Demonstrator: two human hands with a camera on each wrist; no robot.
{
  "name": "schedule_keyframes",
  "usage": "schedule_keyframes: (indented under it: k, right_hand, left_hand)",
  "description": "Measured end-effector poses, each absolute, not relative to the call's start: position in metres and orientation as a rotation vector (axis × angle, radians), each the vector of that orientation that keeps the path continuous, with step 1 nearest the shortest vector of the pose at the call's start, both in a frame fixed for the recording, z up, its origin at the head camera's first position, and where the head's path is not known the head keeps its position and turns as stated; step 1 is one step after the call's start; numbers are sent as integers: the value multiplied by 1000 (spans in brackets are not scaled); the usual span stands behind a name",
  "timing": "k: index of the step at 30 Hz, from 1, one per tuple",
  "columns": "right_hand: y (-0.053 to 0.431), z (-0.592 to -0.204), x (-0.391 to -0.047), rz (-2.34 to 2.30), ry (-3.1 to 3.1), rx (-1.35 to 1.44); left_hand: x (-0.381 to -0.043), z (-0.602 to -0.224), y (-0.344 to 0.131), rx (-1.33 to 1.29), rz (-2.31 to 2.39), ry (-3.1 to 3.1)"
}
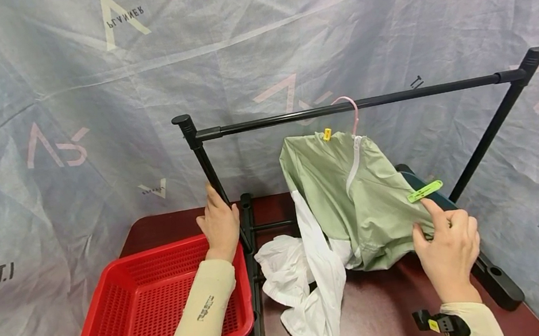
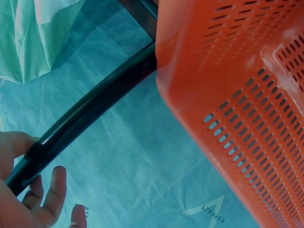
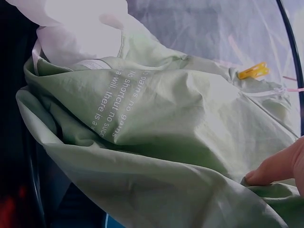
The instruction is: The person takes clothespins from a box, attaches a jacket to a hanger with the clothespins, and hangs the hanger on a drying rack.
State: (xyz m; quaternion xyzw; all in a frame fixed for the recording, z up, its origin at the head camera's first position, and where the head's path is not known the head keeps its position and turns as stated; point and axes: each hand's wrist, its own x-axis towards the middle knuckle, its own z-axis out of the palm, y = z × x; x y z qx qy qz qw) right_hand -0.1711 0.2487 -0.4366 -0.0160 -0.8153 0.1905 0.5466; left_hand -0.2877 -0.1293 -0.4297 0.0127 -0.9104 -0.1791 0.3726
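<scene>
A green and white zip jacket [image 1: 324,183] hangs from a pink hanger [image 1: 354,111] on a black rack's top bar [image 1: 268,121]. A yellow clip [image 1: 327,134] sits at its upper edge, and a light-green clothespin [image 1: 425,191] is at its right side. My right hand [image 1: 448,246] pinches the green fabric just below that clothespin; in the right wrist view the thumb [image 3: 273,168] presses into the cloth. At the rack's left post [image 2: 102,90], my left hand [image 1: 219,225] has its thumb and fingers around the post. White sleeve cloth [image 1: 298,291] trails onto the table.
A red perforated basket [image 1: 95,293] stands on the dark red table [image 1: 375,315], left of the rack and below my left forearm. The rack's right post [image 1: 488,144] leans beyond my right hand, with a black foot [image 1: 497,279] below. A printed grey sheet [image 1: 231,52] lines the back.
</scene>
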Motion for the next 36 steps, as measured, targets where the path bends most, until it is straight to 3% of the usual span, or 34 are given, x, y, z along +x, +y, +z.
schedule_keyframes:
  k: [36]
  right_hand:
    - [250, -452, -167, 491, -1922, 22]
  left_hand:
    - [-286, -428, -128, 42, -468, -2323]
